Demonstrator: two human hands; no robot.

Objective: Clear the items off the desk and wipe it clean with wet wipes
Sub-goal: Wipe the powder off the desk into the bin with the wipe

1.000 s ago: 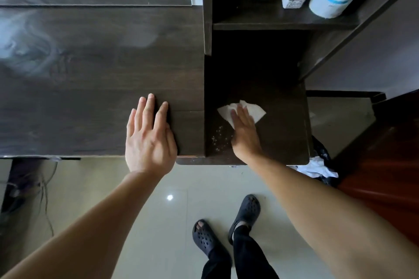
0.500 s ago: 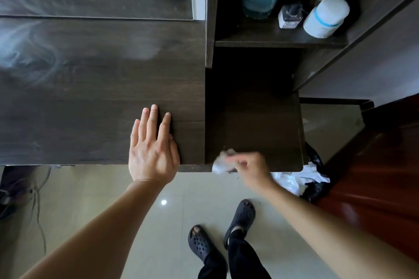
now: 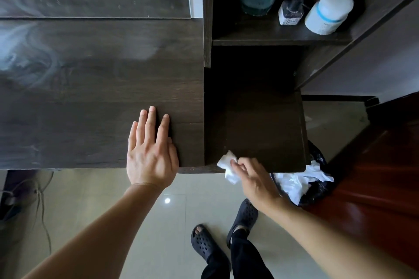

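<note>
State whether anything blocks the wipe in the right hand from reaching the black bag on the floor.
Nothing visible does. The right hand pinches the wipe at the front of the shelf; the bag sits right of it, lower, with only open air between.

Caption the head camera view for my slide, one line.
Left hand flat on the desk while the right hand pinches a crumpled wet wipe at the front edge of the lower shelf.

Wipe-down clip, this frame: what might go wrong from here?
The right hand pinches the crumpled wipe at the front edge of the lower shelf, over floor; it may drop short of the trash bag. The left hand lies flat on the desk and may leave prints. Pale streaks may dry as smears.
</note>
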